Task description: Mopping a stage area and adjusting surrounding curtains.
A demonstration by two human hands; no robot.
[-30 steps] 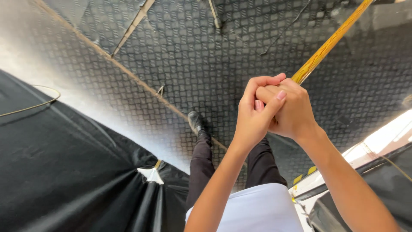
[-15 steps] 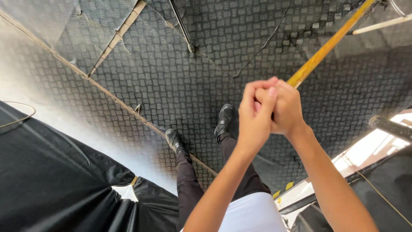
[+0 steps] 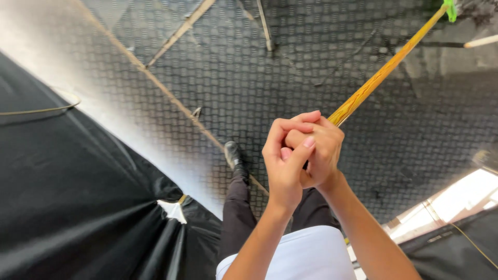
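A long yellow wooden pole [image 3: 384,75] slants from the upper right down into my hands. Its far tip carries a small green piece [image 3: 449,9]. My left hand [image 3: 284,166] and my right hand [image 3: 324,150] are clasped together around the pole's near end, fingers overlapping, in the middle of the head view. Below them I see my dark trousers and one black shoe [image 3: 233,154] on the floor.
The floor is grey checker-patterned metal plate [image 3: 290,62] with thin strips lying across it. Black fabric sheeting [image 3: 67,197] covers the left side, with a thin cord looped on it. A bright pale edge and more black sheeting sit at the lower right.
The view has swung and my clasped hands now sit lower in it. One foot has drawn back, so only one shoe shows. Both hands stay shut on the pole.
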